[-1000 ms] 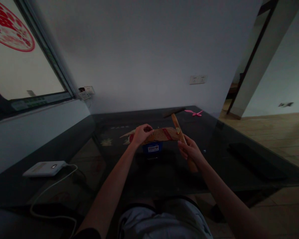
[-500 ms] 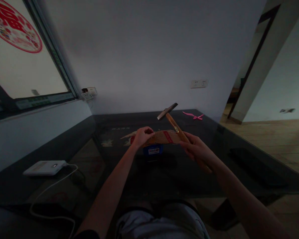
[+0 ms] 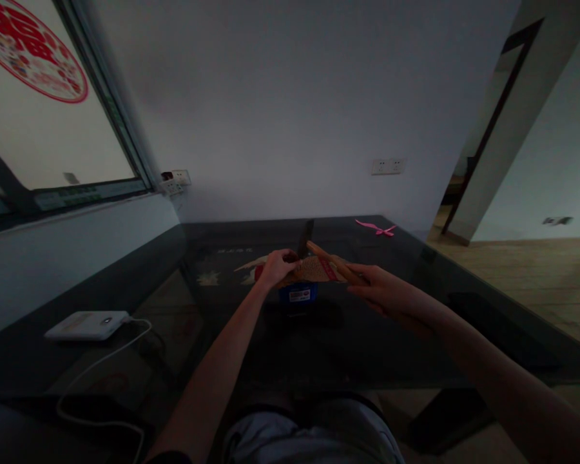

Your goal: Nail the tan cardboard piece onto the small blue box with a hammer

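Observation:
My right hand (image 3: 384, 291) is wrapped round the wooden handle of a hammer (image 3: 337, 263). The hammer's dark metal head hangs down close to the fingertips of my left hand (image 3: 276, 267), over a strip of brown cardboard (image 3: 314, 269) with red print and ragged ends. My left hand rests on that cardboard with thumb and finger drawn together in a pinch; whatever is between them is too small to tell. Under the cardboard a blue box (image 3: 298, 294) with a white label stands on the dark glossy table (image 3: 290, 354).
On the left of the table lies a white power bank (image 3: 87, 326) with a white cable (image 3: 101, 356) trailing off the front edge. A pink ribbon-like thing (image 3: 377, 228) is at the back right. A dark flat object (image 3: 497, 328) lies at the right. Behind rises the wall (image 3: 290, 129).
The hammer has swung down and to the left, its head dropping from above the cardboard to beside my left fingertips. My left hand, the cardboard and the blue box stay in place.

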### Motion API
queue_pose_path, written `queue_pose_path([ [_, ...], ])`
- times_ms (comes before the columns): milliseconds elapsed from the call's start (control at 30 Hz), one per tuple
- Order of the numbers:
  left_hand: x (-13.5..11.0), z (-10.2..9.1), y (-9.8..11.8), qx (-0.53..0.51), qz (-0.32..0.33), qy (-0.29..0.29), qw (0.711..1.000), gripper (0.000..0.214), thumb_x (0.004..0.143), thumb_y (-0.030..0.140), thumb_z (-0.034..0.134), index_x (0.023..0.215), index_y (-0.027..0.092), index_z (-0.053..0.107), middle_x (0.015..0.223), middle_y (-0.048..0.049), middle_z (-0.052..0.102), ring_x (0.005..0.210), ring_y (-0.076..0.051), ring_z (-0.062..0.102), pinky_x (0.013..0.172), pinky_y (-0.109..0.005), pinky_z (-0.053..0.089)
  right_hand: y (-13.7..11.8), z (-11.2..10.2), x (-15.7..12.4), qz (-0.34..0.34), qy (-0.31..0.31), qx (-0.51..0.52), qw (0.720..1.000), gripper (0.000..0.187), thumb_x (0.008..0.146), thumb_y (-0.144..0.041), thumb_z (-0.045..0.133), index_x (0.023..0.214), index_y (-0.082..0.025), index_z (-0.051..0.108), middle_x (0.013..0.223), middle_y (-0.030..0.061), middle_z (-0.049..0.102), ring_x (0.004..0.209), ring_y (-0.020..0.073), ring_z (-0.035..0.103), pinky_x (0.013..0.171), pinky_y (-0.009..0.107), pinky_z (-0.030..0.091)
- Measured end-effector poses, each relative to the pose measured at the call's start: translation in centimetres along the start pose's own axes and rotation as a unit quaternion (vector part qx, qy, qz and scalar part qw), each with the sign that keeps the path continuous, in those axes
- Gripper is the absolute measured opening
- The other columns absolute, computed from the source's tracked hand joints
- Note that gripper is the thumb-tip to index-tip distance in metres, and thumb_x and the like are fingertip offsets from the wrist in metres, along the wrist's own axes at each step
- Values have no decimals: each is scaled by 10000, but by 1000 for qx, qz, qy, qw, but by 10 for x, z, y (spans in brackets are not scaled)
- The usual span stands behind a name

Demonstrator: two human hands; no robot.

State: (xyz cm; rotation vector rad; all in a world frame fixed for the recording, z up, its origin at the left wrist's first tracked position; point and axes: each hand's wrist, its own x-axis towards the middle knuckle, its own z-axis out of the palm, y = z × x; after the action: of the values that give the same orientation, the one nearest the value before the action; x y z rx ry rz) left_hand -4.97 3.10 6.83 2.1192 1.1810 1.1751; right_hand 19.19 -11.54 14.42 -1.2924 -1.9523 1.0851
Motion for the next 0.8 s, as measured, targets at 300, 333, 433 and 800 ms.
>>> queue_pose_path([
  [300, 1, 1, -3, 8, -16, -10, 1000, 219, 699, 299, 674, 816, 116, 698, 785, -70, 707, 700, -173, 638, 611, -245, 470, -12, 2, -3, 24, -17, -88, 996, 502, 806, -136, 503, 1303, -115, 432, 540, -80, 443, 338, 52, 425, 293, 159, 369],
  [333, 2, 1, -3, 12, -15, -13, 1000, 217, 702, 298, 673, 815, 116, 699, 783, -71, 708, 698, -175, 638, 612, -247, 470, -13, 2, -3, 31, -19, -93, 995, 505, 803, -132, 502, 1302, -113, 434, 541, -78, 445, 340, 55, 428, 296, 163, 371],
  [433, 2, 1, -4, 10, -15, -18, 1000, 218, 706, 299, 673, 820, 116, 701, 788, -73, 710, 699, -176, 641, 618, -252, 476, -14, 2, -4, 27, -11, -90, 996, 520, 806, -152, 502, 1318, -121, 421, 532, -80, 441, 337, 59, 422, 297, 168, 367],
  [800, 2, 1, -4, 7, -12, -19, 1000, 214, 706, 285, 676, 840, 120, 702, 810, -76, 713, 725, -179, 649, 639, -254, 483, -4, 3, -5, 26, 1, -77, 997, 506, 805, -199, 509, 1300, -119, 440, 502, -84, 444, 322, 64, 421, 296, 166, 349],
])
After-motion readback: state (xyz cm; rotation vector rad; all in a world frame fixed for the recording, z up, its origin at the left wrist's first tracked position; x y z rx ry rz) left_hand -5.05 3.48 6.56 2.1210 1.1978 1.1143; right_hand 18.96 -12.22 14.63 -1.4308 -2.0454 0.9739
